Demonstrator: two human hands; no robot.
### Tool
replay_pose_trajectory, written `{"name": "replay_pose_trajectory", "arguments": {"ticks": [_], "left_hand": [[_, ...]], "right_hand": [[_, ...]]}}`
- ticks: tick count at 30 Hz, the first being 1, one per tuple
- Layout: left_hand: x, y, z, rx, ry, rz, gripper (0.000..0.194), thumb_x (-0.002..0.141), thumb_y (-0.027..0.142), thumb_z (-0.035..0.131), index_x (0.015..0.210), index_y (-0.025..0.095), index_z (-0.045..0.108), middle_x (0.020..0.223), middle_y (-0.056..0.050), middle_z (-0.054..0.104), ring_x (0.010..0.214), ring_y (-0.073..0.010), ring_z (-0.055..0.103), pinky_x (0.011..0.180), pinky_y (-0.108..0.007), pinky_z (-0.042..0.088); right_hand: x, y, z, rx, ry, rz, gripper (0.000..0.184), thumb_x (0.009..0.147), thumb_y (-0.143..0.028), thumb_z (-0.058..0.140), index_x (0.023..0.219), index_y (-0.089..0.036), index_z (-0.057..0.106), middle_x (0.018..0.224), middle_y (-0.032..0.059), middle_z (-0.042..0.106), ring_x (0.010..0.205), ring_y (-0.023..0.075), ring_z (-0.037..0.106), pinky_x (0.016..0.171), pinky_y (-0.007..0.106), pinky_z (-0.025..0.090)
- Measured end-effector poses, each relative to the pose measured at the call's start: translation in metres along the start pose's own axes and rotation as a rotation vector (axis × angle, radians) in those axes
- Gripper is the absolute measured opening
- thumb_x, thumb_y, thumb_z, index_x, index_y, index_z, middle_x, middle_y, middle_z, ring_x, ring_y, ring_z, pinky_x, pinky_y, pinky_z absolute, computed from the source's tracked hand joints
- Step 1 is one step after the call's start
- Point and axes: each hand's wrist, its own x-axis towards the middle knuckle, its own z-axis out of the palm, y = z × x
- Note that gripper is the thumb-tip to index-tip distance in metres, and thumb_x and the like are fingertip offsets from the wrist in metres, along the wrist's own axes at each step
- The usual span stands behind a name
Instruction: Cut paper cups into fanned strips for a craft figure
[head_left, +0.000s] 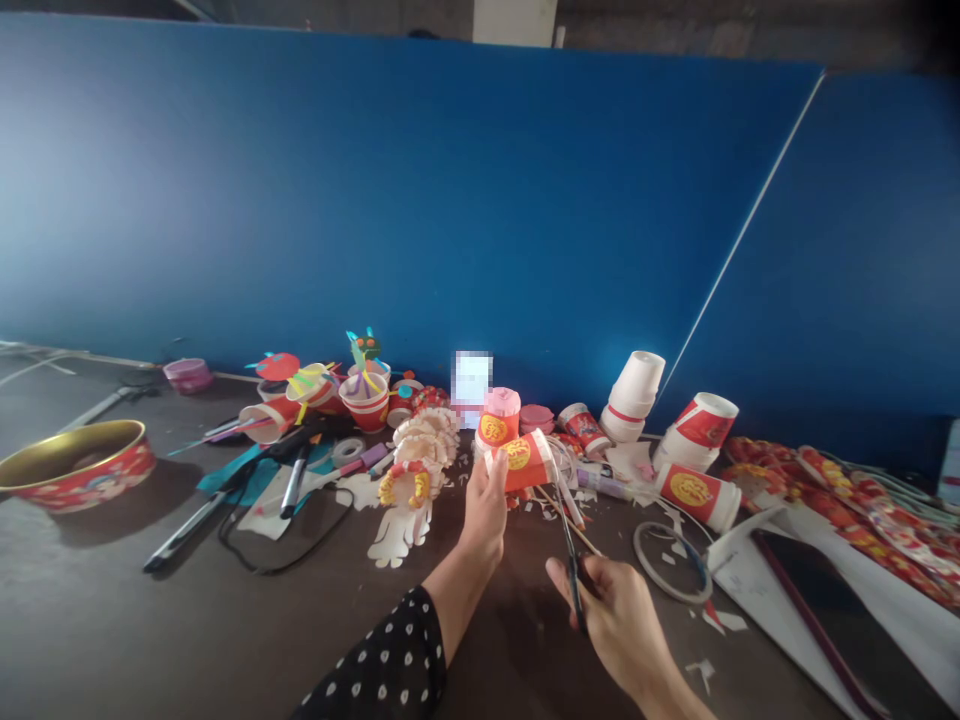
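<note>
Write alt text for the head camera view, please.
The left hand holds a tilted red paper cup while the right hand grips scissors beside it. Paper-cup crafts and paper scraps lie on a dark table before a blue board.

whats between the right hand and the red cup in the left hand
In the head view, scissor blades rise from the right hand toward the red paper cup, with thin wooden sticks beside them.

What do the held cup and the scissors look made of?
The cup looks like glossy printed paper: thin wall, rolled white rim. The scissors seem metal-bladed from their narrow dark shine; the right hand hides the handles.
</note>
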Motion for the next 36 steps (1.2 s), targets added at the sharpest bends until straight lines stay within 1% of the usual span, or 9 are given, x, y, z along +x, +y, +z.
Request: {"name": "replay_pose_trajectory", "arguments": {"ticks": [4,9,16,23,25,27,29,31,36], "left_hand": [[0.000,0.000,0.000,-0.016,0.033,-0.014,0.046,0.071,0.054,0.051,0.097,0.016,0.052,0.077,-0.004,0.061,0.059,-0.0116,0.056,0.047,-0.020,0.037],[0.001,-0.001,-0.001,-0.016,0.048,-0.027,0.045,0.071,0.054,0.052,0.094,0.016,0.053,0.078,-0.005,0.061,0.058,-0.0111,0.055,0.045,-0.019,0.036],[0.000,-0.002,0.002,-0.045,0.019,0.026,0.045,0.070,0.051,0.055,0.095,0.014,0.054,0.077,-0.004,0.061,0.057,-0.0109,0.055,0.049,-0.021,0.040],[0.000,-0.007,0.003,-0.010,-0.027,0.054,0.041,0.074,0.049,0.051,0.095,0.014,0.054,0.075,-0.004,0.061,0.050,-0.0085,0.051,0.045,-0.019,0.039],[0.000,-0.007,0.002,-0.010,-0.037,0.075,0.040,0.075,0.047,0.052,0.097,0.014,0.055,0.077,-0.004,0.062,0.055,-0.0103,0.055,0.049,-0.020,0.042],[0.000,-0.007,0.002,-0.006,-0.046,0.135,0.038,0.075,0.044,0.054,0.099,0.014,0.055,0.085,-0.006,0.062,0.070,-0.0142,0.059,0.062,-0.023,0.046],[0.000,-0.006,0.003,0.005,-0.045,0.199,0.037,0.073,0.040,0.057,0.101,0.015,0.056,0.096,-0.008,0.062,0.088,-0.0180,0.057,0.077,-0.027,0.044],[0.000,-0.006,0.004,0.011,-0.043,0.218,0.038,0.072,0.037,0.059,0.103,0.015,0.056,0.103,-0.008,0.060,0.098,-0.0204,0.054,0.085,-0.029,0.041],[-0.002,-0.005,0.005,0.017,-0.091,0.160,0.037,0.074,0.038,0.056,0.104,0.015,0.055,0.101,-0.008,0.061,0.099,-0.0216,0.054,0.085,-0.031,0.042]], "right_hand": [[-0.001,-0.001,-0.001,-0.002,-0.013,-0.006,0.047,0.073,-0.053,0.050,0.043,-0.017,0.042,0.039,-0.0029,0.042,0.040,0.0082,0.038,0.041,0.021,0.023],[-0.002,-0.001,-0.001,0.009,-0.005,-0.022,0.048,0.074,-0.053,0.049,0.043,-0.017,0.042,0.039,-0.0027,0.043,0.040,0.0081,0.038,0.041,0.021,0.024],[0.003,0.002,-0.002,0.008,0.043,-0.035,0.051,0.074,-0.057,0.045,0.042,-0.017,0.046,0.038,-0.0022,0.043,0.039,0.0088,0.039,0.039,0.020,0.024],[0.004,0.004,-0.004,-0.096,0.068,-0.066,0.048,0.074,-0.056,0.046,0.045,-0.017,0.047,0.040,-0.0012,0.048,0.040,0.0093,0.042,0.039,0.020,0.024],[0.004,0.003,-0.006,-0.142,0.069,-0.062,0.047,0.074,-0.055,0.047,0.046,-0.018,0.046,0.040,-0.0020,0.047,0.040,0.0092,0.041,0.040,0.020,0.024],[0.005,0.000,-0.007,-0.195,0.090,-0.058,0.045,0.074,-0.054,0.047,0.047,-0.019,0.043,0.040,-0.0026,0.047,0.040,0.0091,0.041,0.040,0.020,0.024],[0.004,-0.002,-0.010,-0.248,0.126,-0.060,0.044,0.074,-0.054,0.047,0.047,-0.019,0.042,0.041,-0.0025,0.047,0.040,0.0096,0.041,0.041,0.020,0.025],[0.004,-0.005,-0.012,-0.295,0.155,-0.058,0.043,0.074,-0.053,0.047,0.048,-0.020,0.043,0.042,-0.0018,0.050,0.041,0.0108,0.044,0.043,0.020,0.026],[0.003,-0.008,-0.016,-0.347,0.191,-0.066,0.041,0.074,-0.052,0.047,0.049,-0.021,0.044,0.045,-0.0012,0.052,0.044,0.0128,0.048,0.045,0.021,0.028]]}}
